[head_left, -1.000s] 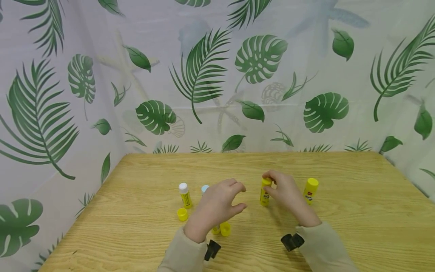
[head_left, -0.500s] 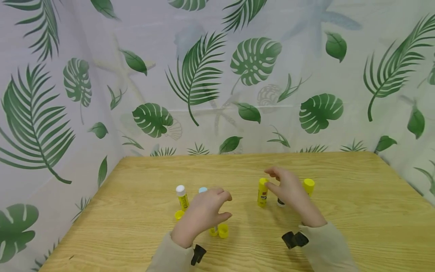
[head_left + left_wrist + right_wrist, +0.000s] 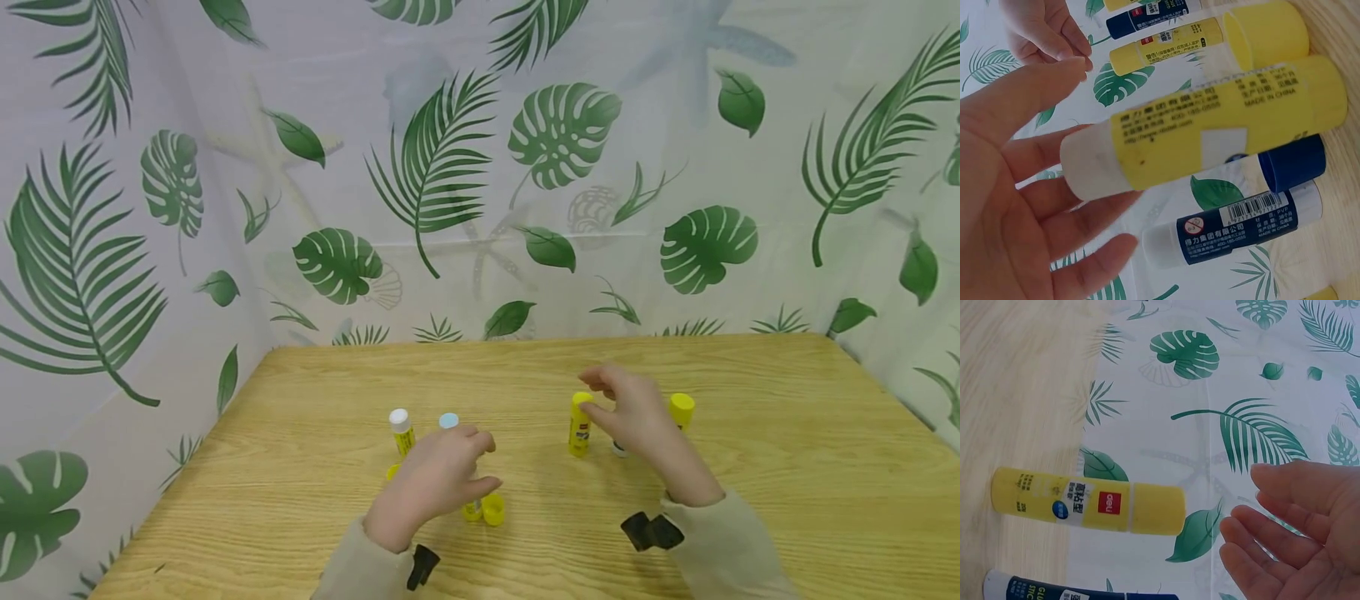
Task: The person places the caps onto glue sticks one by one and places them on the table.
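My left hand (image 3: 435, 479) hovers above an uncapped yellow glue stick (image 3: 471, 509), fingers spread and relaxed. In the left wrist view this stick (image 3: 1229, 128) crosses in front of the fingers, its white end near them; the hand does not grip it. Its yellow cap (image 3: 493, 509) lies alongside. My right hand (image 3: 637, 417), fingers loosely bent, is beside a capped yellow glue stick (image 3: 580, 425) that stands upright. A gap shows between that stick (image 3: 1088, 500) and the right fingertips (image 3: 1266, 475) in the right wrist view. A dark blue glue stick (image 3: 1079, 589) is partly out of frame there.
A white-topped yellow glue stick (image 3: 401, 432) and one with a pale blue top (image 3: 448, 421) stand at left. Another yellow cap (image 3: 394, 472) is partly hidden. Behind my right wrist stands a yellow-capped stick (image 3: 681, 408). A dark blue cap (image 3: 1294, 164) shows too.
My right hand has come off the capped yellow glue stick and shifted slightly right, leaving it standing. My left hand has moved left and lower, toward the uncapped stick. The head view shifted slightly.
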Action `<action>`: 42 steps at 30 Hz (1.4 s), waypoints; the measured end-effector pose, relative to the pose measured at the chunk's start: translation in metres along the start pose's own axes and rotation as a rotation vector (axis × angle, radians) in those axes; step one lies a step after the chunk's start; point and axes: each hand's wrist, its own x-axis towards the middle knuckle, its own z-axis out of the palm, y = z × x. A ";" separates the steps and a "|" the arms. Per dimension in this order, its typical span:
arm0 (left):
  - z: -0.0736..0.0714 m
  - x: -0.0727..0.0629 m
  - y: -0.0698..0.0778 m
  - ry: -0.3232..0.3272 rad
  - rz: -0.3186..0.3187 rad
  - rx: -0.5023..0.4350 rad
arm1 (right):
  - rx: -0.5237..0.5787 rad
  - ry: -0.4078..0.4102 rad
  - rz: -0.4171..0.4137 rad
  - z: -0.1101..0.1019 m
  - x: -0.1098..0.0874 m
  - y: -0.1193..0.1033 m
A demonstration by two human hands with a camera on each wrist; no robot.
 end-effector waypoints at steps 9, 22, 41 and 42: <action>-0.003 -0.005 -0.003 -0.110 -0.158 -0.041 | -0.034 -0.056 -0.024 0.011 0.001 -0.008; 0.001 -0.004 -0.005 -0.180 -0.205 -0.097 | -0.026 -0.132 -0.042 0.033 -0.003 -0.017; -0.013 -0.004 -0.006 0.177 -0.170 -0.171 | -0.016 -0.266 -0.097 0.055 -0.006 -0.026; -0.014 -0.004 -0.006 0.197 -0.173 -0.190 | -0.019 -0.277 -0.105 0.056 -0.006 -0.026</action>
